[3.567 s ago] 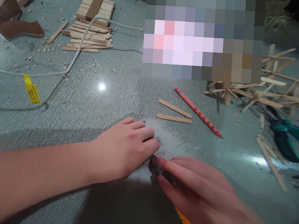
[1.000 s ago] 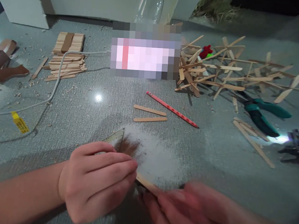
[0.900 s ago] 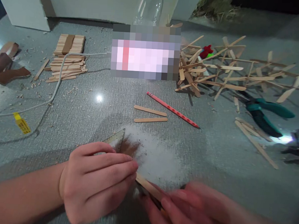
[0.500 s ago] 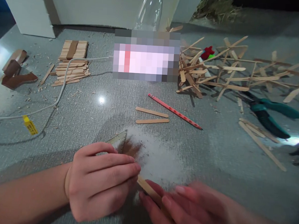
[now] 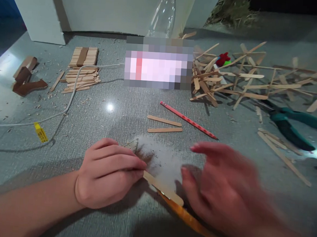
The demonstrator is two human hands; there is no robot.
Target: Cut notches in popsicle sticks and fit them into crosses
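Note:
My left hand (image 5: 112,174) is closed, pinching one end of a wooden craft stick (image 5: 163,186) between thumb and fingers. The stick slants down to the right over the table. Along its lower side lies a thin metal edge joined to a long orange tool (image 5: 190,217), blurred, its kind unclear. My right hand (image 5: 221,183), smeared by motion, is raised beside the stick's free end with thumb and index finger apart. Whether its lower fingers touch the orange tool I cannot tell. Beyond the left fingers shows the corner of a clear set square (image 5: 132,144), mostly hidden.
Two craft sticks (image 5: 165,125) and a red pencil (image 5: 189,120) lie ahead. Stacked sticks (image 5: 82,69), a white cable (image 5: 71,99) and brown strips (image 5: 28,76) are at left. At right are a stick structure (image 5: 247,75) and green-handled pliers (image 5: 292,128). A bottle (image 5: 163,20) stands behind.
My right hand has let go of the craft stick and moved up and right, its fingers spreading. The orange tool has come into sight. My left hand still pinches the stick.

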